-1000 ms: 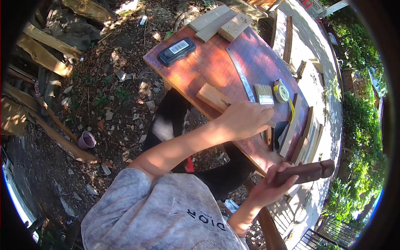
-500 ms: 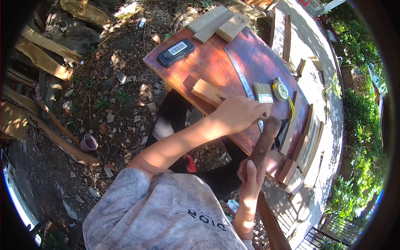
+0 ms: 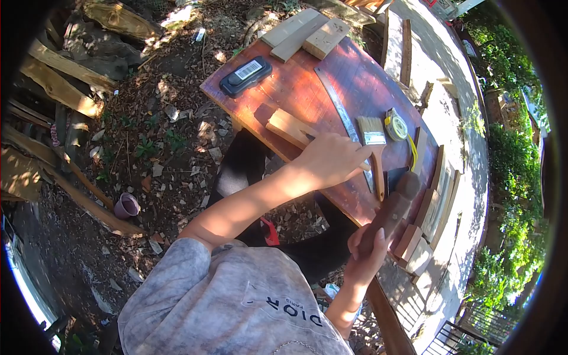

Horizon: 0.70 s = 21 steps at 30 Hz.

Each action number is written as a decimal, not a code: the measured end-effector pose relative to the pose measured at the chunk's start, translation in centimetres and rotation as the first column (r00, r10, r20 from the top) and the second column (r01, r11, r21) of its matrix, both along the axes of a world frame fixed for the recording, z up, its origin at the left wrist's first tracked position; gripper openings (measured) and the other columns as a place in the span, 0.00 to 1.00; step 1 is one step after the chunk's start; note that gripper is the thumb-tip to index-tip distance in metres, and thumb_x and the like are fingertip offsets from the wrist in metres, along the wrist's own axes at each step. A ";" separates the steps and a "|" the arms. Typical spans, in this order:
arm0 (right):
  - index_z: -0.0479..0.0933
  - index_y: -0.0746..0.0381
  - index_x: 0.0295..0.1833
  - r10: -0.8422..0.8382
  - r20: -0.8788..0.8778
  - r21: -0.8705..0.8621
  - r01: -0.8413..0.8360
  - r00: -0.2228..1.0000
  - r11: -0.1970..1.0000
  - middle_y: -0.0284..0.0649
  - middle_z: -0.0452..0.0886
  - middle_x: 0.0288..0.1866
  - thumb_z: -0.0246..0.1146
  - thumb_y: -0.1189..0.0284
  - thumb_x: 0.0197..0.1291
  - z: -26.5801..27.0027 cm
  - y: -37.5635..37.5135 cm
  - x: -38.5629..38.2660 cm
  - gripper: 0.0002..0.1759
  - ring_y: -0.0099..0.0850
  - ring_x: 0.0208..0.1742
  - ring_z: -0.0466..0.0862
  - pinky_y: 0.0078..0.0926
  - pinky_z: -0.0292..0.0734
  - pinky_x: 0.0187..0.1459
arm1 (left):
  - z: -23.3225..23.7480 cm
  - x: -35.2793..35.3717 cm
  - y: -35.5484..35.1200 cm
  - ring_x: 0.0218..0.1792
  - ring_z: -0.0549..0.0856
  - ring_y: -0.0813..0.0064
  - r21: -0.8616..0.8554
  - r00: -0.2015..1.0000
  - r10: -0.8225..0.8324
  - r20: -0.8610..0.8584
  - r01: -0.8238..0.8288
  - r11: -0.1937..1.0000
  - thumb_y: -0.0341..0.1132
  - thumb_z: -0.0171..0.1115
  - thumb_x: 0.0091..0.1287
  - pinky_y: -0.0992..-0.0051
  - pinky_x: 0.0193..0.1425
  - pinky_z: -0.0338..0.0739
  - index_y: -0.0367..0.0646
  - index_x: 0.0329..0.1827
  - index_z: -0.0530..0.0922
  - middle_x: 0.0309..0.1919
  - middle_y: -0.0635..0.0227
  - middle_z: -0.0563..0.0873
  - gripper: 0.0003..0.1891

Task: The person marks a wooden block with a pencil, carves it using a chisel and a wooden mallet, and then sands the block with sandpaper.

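Note:
My left hand [image 3: 334,161] is closed around a chisel [image 3: 309,136]. Its dark blade points at a light wooden block [image 3: 286,126] at the table's near edge, and most of the tool is hidden by my fingers. In my right hand [image 3: 365,251] is a brown wooden mallet [image 3: 390,210] with a rounded end, held apart from the chisel. Just beyond my left hand lie a paintbrush [image 3: 373,133], a metal ruler [image 3: 338,106] and a tape measure [image 3: 396,126] with a yellow strap.
A dark case [image 3: 246,77] with a barcode label rests at the far left of the reddish table [image 3: 296,77]. Wood pieces [image 3: 325,38] lie on the far end, and several wooden strips [image 3: 427,207] line the right side. A purple cup [image 3: 126,206] stands on the leafy ground.
The mallet has moved right, away from the left hand, uncovering the paintbrush handle. My left hand stays at the block with the chisel. The view has shifted slightly.

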State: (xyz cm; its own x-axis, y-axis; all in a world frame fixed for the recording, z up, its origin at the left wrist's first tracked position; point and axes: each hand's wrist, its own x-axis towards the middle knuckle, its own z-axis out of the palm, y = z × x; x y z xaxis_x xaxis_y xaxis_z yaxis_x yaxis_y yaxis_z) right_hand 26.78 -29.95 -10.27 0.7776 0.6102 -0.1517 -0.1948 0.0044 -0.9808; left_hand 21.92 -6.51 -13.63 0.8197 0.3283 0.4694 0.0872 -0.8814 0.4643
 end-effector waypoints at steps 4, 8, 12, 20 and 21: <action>0.67 0.64 0.77 -0.084 -0.010 0.071 0.085 0.996 0.994 0.34 0.75 0.29 0.54 0.57 0.83 -0.2 -0.3 0.6 0.28 0.18 0.23 0.69 0.17 0.58 0.23 | -0.3 0.6 -0.6 0.40 0.91 0.61 0.052 0.999 -0.001 0.041 -0.001 0.999 0.41 0.75 0.65 0.60 0.44 0.83 0.46 0.48 0.80 0.35 0.66 0.87 0.15; 0.67 0.63 0.76 -0.047 -0.045 0.040 0.049 0.998 0.998 0.36 0.78 0.32 0.55 0.58 0.82 -0.9 -0.8 0.7 0.27 0.18 0.25 0.71 0.16 0.58 0.23 | 0.4 0.5 -1.4 0.41 0.88 0.63 0.077 0.991 -0.076 0.112 0.068 0.995 0.43 0.75 0.65 0.61 0.47 0.82 0.45 0.44 0.81 0.34 0.67 0.85 0.14; 0.70 0.65 0.76 -0.132 0.067 -0.051 0.136 0.989 0.989 0.37 0.80 0.38 0.60 0.61 0.80 -0.9 -0.3 0.1 0.27 0.19 0.30 0.76 0.14 0.63 0.27 | 1.2 0.5 -2.2 0.43 0.86 0.66 0.104 0.960 -0.197 0.198 0.179 0.978 0.47 0.74 0.66 0.62 0.51 0.79 0.46 0.40 0.82 0.34 0.69 0.83 0.15; 0.79 0.67 0.69 0.116 0.595 -0.430 0.193 0.795 0.882 0.49 0.86 0.54 0.74 0.74 0.68 -1.0 -3.0 2.9 0.26 0.39 0.55 0.86 0.38 0.80 0.62 | 0.3 1.6 -4.0 0.52 0.82 0.61 0.089 0.964 -0.221 0.151 0.209 0.974 0.46 0.65 0.70 0.58 0.64 0.74 0.42 0.40 0.80 0.44 0.62 0.82 0.15; 0.79 0.68 0.68 0.151 0.636 -0.439 0.193 0.757 0.878 0.50 0.86 0.55 0.74 0.74 0.68 -0.7 -2.9 2.7 0.25 0.41 0.57 0.86 0.39 0.79 0.64 | 0.3 1.5 -3.9 0.56 0.82 0.60 0.107 0.972 -0.190 0.139 0.176 0.979 0.45 0.65 0.70 0.57 0.68 0.73 0.41 0.43 0.80 0.47 0.61 0.82 0.15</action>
